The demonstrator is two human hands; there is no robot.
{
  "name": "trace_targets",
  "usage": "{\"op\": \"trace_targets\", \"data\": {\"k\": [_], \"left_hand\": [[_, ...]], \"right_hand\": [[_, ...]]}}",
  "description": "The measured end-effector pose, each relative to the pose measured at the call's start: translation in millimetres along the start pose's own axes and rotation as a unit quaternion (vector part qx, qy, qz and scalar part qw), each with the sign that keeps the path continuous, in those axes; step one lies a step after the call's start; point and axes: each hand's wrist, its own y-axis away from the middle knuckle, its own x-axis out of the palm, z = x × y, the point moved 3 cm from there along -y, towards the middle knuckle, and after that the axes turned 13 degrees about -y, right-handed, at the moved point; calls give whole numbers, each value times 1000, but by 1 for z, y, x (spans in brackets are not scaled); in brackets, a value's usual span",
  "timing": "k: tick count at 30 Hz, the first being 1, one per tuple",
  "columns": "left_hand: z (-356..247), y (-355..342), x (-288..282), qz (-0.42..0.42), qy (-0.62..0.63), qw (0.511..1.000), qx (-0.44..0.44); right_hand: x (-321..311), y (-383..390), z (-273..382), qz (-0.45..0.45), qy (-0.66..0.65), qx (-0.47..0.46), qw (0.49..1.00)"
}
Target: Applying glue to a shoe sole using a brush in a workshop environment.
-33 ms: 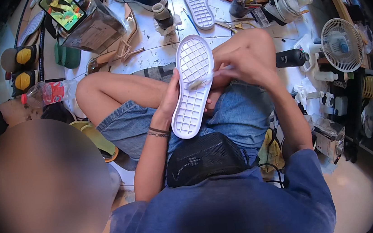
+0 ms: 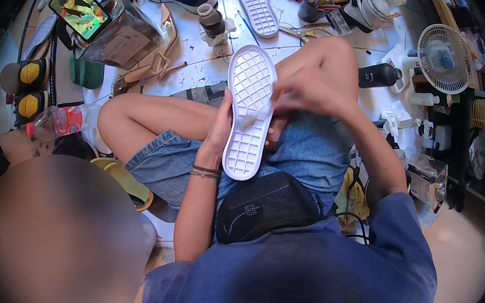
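A white shoe sole [image 2: 251, 85] with a raised grid pattern stands tilted over my lap. My left hand [image 2: 222, 127] grips it by its left edge, thumb along the rim and fingertips showing at the right edge. At the sole's right side is my right hand [image 2: 301, 95], its fingers bent together and smeared by motion. They appear closed on a slim, pale brush [image 2: 255, 119], whose tip lies against the sole's middle; its exact kind is hard to make out.
A matching white sole [image 2: 258, 5] lies ahead, beside scissors [image 2: 304, 34] and a dark open bottle [image 2: 212, 21]. Left are a high-heeled sandal [image 2: 165, 65] and a plastic bottle [image 2: 65, 121]. A black bottle [image 2: 379, 75] and a fan [image 2: 444, 59] stand right.
My right hand has moved slightly left, closer to the sole, and is more blurred. My left hand and the sole have stayed nearly still.
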Motion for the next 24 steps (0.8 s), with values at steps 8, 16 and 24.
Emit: {"op": "trace_targets", "data": {"k": [8, 16, 24], "left_hand": [[-4, 1, 1, -26, -4, 999, -26], [7, -8, -15, -69, -7, 997, 15], [-2, -3, 0, -6, 2, 1000, -3]], "right_hand": [[-8, -31, -18, 39, -8, -9, 999], [30, -37, 32, 126, 68, -32, 989], [20, -40, 43, 124, 94, -16, 988]]}}
